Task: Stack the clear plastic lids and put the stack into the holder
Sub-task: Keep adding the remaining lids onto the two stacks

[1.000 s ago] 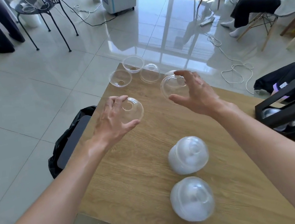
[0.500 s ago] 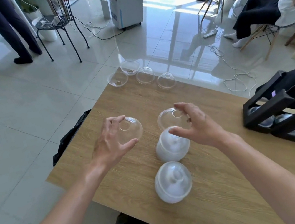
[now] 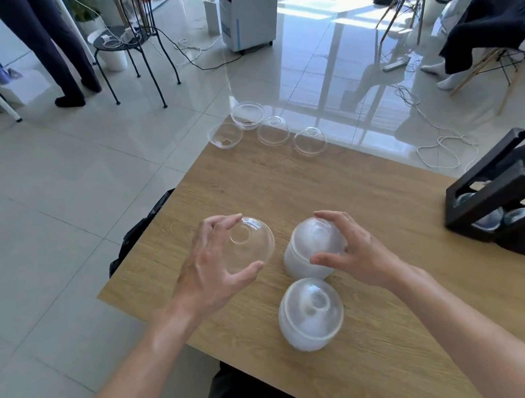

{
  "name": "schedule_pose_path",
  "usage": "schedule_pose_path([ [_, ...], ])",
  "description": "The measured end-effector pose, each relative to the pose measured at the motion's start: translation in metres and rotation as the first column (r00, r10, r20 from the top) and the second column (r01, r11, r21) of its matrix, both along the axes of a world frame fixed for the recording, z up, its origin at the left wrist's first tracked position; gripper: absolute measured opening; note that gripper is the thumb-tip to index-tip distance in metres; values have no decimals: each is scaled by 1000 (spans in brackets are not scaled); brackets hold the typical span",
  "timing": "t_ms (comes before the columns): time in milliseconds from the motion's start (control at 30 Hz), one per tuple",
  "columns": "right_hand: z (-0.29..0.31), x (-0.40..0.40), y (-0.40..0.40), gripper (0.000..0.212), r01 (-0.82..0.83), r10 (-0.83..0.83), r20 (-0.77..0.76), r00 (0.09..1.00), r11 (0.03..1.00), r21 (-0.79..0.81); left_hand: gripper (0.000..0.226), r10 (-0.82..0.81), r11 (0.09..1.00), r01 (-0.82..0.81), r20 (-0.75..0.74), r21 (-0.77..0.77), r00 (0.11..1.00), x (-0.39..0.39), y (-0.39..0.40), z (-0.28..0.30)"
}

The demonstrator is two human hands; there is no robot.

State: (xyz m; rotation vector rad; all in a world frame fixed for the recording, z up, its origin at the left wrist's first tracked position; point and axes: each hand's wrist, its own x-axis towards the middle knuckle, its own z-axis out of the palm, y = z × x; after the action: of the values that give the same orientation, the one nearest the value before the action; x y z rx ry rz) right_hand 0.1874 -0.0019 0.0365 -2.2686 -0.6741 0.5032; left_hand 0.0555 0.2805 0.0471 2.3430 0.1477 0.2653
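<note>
Loose lids: four clear dome lids (image 3: 272,130) sit at the far corner of the wooden table (image 3: 378,214), close together. At least one looks flipped rim-up, the two on the right are dome-up.
Lid in hand: one more, see-through, round dome with a hole in the top, held above the table by the left hand (image 3: 210,270). Fingers and thumb curl round its rim.
Stacks: two, both upright on the table near the front edge. They look cloudy white from all the nested layers.
Far stack (image 3: 312,247): the right hand (image 3: 357,252) is at it, thumb and fingers bent round the top dome. Can't tell if it's really squeezing or just touching.
Near stack (image 3: 309,312): just in front of the other one, nobody touching it.
Holder (image 3: 510,192): one, black, at the right edge of the table, already has several clear lids showing inside.
</note>
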Motion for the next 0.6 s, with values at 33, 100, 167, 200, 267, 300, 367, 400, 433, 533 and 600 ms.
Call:
schedule_pose_path([
  [33,-2,-1,-2,87,13,-13,-7,1000,1000,14,82,-11,1000,11,8,1,1000,-1,-2,1],
  [100,-5,-4,-6,87,50,-49,-33,998,997,50,82,-24,1000,24,21,5,1000,-2,-7,4],
  [167,-7,-6,-8,88,93,-87,-70,994,992,83,83,-37,999,37,31,9,999,-2,-10,6],
  [200,-8,-6,-8,88,106,-99,-78,992,990,90,83,-49,999,48,38,7,998,-2,-11,8],
  [267,-9,-6,-8,87,114,-106,-79,991,989,96,82,-82,997,82,51,7,995,-2,-13,12],
  [300,-10,-6,-8,87,114,-105,-82,991,988,102,82,-103,995,102,55,11,993,-3,-15,14],
  [367,-11,-8,-7,88,113,-102,-91,991,987,116,82,-139,990,139,56,7,989,-3,-20,18],
  [400,-12,-9,-8,88,110,-100,-93,991,987,118,83,-157,988,157,55,1,986,-3,-22,19],
  [433,-13,-10,-8,87,108,-98,-90,991,987,117,83,-178,984,178,53,-5,983,-4,-25,21],
  [533,-15,-12,-10,87,101,-93,-71,993,988,120,87,-262,965,262,37,-20,964,-7,-33,22],
  [600,-16,-10,-10,89,97,-89,-67,994,986,132,88,-316,949,316,28,-8,948,-9,-39,21],
])
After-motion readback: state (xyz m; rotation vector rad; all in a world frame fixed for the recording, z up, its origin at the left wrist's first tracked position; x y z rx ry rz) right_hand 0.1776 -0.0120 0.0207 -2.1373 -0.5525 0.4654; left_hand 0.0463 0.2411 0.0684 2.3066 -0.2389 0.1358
